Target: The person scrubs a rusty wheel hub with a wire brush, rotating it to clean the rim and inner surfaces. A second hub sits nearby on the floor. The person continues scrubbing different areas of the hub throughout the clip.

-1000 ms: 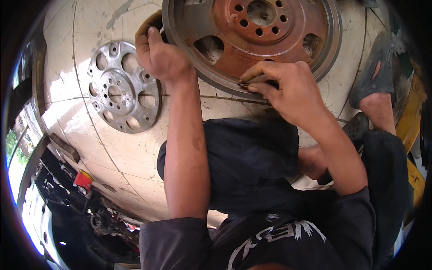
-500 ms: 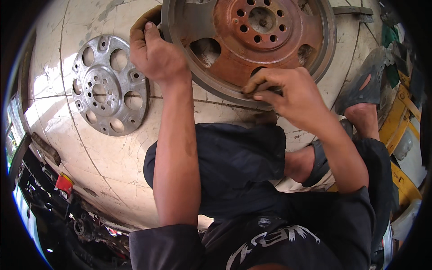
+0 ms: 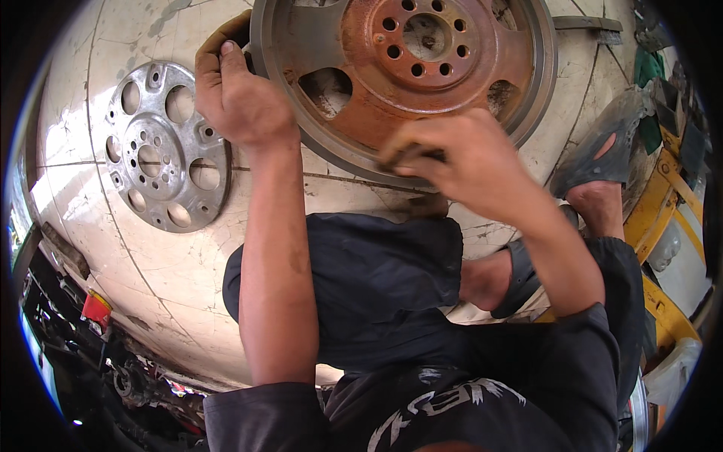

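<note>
A large flywheel (image 3: 422,94) with a rust-red centre and a dark grey rim leans or lies at the top of the view, cut off by the upper edge. My left hand (image 3: 245,98) is closed around the left side of its rim, with part of the fingers hidden behind. At the near part of the rim, my right hand (image 3: 459,154) is bent with its fingers pinched together. Motion smears its fingertips, and I cannot make out what is in them. Left of my left forearm lies a silver, holed metal disc (image 3: 167,162).
A wire brush (image 3: 587,24) lies on the tiled floor (image 3: 177,279) right of the flywheel. My sandalled foot (image 3: 602,158) and a yellow metal frame (image 3: 666,203) are at the right. Dark machine parts (image 3: 124,380) and a small red-yellow container (image 3: 96,309) sit lower left.
My right hand has slid a little to the left along the flywheel's near rim. My left hand keeps its place on the rim. The whole view has shifted slightly.
</note>
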Tool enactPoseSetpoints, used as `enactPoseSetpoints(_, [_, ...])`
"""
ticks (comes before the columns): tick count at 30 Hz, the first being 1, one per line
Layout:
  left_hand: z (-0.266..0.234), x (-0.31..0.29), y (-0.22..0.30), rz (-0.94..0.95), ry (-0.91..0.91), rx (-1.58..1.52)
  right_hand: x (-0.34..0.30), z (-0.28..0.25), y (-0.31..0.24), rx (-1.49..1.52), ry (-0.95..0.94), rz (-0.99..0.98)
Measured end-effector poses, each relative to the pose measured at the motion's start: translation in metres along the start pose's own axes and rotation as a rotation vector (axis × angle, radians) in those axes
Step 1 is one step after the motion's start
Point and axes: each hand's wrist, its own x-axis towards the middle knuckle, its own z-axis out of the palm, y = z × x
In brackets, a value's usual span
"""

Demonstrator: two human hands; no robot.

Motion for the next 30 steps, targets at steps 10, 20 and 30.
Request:
enactPoseSetpoints(10, [0.004,-0.003,0.008,0.024,0.054,0.194,-0.014,0.015,0.007,0.14,0.087,0.087])
enactPoseSetpoints(20, [0.013,-0.001,0.003,0.061,0.057,0.058,0.061,0.067,-0.03,0.135,0.527,-0.082])
enactPoseSetpoints(30, [0.019,-0.008,0.004,0.032,0.119,0.052,0.062,0.055,-0.039,0.126,0.422,0.034])
